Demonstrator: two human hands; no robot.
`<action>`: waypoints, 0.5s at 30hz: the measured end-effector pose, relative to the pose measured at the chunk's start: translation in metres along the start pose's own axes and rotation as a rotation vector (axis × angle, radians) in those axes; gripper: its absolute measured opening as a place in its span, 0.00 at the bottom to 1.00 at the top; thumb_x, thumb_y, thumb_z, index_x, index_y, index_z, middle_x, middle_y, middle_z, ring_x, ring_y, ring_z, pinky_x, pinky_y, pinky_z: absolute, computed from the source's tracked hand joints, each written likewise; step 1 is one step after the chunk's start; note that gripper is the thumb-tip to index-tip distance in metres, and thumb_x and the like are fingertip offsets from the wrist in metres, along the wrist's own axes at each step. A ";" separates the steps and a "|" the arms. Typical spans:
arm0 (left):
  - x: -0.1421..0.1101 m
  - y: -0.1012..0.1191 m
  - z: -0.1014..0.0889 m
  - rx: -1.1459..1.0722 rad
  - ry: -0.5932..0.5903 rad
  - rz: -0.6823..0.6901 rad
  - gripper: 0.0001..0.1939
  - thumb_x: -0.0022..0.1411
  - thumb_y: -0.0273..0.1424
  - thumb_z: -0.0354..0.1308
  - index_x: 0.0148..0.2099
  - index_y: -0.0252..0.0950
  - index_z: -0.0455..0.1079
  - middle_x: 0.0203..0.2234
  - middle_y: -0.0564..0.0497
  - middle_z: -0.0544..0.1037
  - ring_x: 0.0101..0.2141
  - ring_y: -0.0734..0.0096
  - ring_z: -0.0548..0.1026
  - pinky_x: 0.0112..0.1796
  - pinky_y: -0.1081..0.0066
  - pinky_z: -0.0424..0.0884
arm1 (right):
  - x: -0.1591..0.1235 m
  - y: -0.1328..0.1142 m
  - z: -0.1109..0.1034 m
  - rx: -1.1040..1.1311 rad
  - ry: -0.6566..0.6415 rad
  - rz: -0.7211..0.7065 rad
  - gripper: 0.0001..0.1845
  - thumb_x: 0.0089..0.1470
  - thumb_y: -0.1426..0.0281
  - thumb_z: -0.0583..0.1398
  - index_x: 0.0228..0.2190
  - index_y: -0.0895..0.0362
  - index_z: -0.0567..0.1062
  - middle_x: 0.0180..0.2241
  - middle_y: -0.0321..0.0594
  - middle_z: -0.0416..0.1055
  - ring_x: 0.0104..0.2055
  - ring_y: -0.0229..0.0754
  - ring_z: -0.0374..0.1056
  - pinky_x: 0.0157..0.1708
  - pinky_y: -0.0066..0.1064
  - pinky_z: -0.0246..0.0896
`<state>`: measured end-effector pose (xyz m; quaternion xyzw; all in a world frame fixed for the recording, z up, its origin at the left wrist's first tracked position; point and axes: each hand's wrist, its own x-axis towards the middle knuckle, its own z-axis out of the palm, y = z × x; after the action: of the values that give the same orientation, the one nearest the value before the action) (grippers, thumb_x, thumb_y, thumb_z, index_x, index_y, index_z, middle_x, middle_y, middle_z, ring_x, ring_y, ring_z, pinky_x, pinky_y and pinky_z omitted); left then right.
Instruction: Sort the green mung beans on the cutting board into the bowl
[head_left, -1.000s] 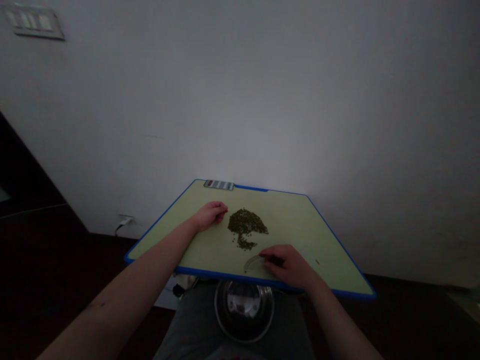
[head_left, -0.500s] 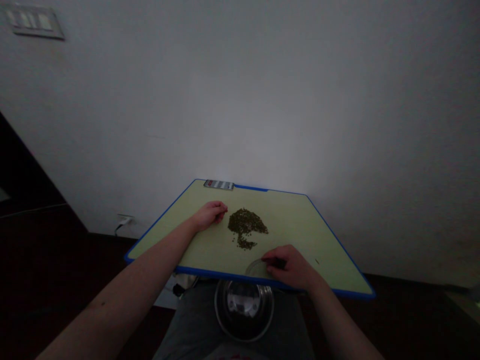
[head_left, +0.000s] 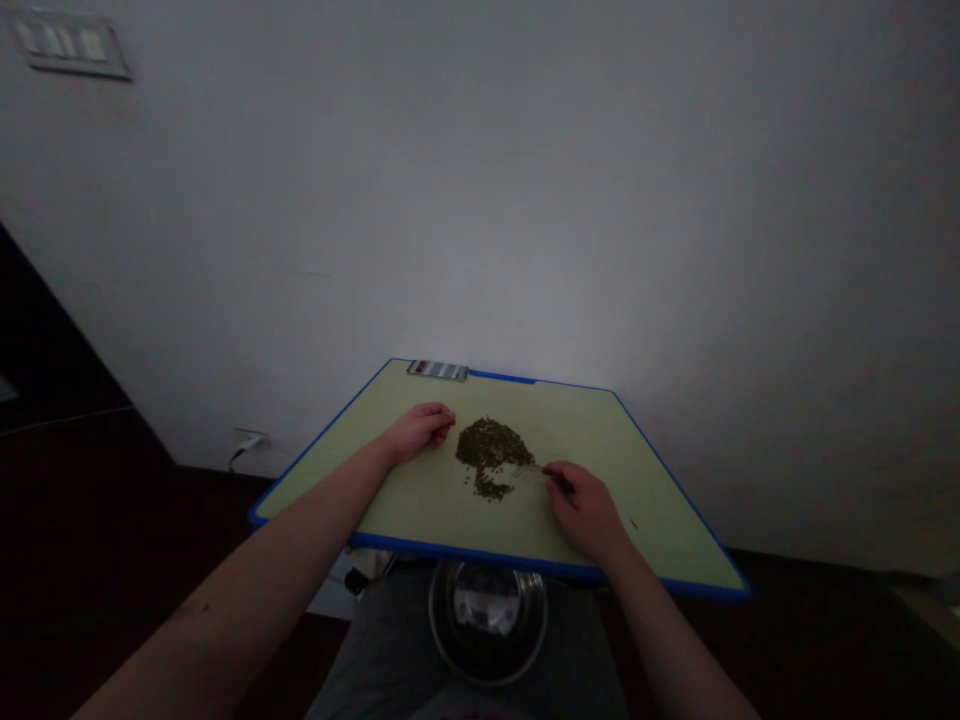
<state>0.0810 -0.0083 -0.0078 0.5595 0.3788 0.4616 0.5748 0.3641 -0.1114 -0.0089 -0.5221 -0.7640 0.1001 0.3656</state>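
A pile of small greenish-brown grains, like mung beans, lies spread on a pale yellow-green table with a blue edge. My left hand rests just left of the pile, its fingers closed in a pinch; anything between them is too small to see. My right hand is closed on a thin, clear curved piece, whose full shape I cannot make out. That piece reaches the right side of the pile, near a gap between the main heap and a smaller cluster below.
A shiny metal bowl sits on my lap under the table's front edge. A phone lies at the back left edge, against the wall. One small dark sliver lies at the right. A plug is in a wall socket.
My right hand drew slightly back toward the front edge, then moved up and away from me with the clear curved piece, to the pile's right side. My left hand and the pile look unchanged.
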 end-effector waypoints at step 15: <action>0.003 -0.004 -0.003 -0.003 -0.012 -0.003 0.11 0.48 0.35 0.58 0.26 0.33 0.63 0.13 0.57 0.63 0.14 0.82 0.59 0.16 0.77 0.53 | -0.001 -0.002 -0.001 0.008 -0.080 0.009 0.11 0.46 0.74 0.53 0.33 0.58 0.71 0.29 0.40 0.70 0.31 0.39 0.65 0.33 0.31 0.59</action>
<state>0.0795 -0.0043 -0.0117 0.5608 0.3755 0.4578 0.5787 0.3630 -0.1134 -0.0077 -0.5196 -0.7752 0.1254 0.3365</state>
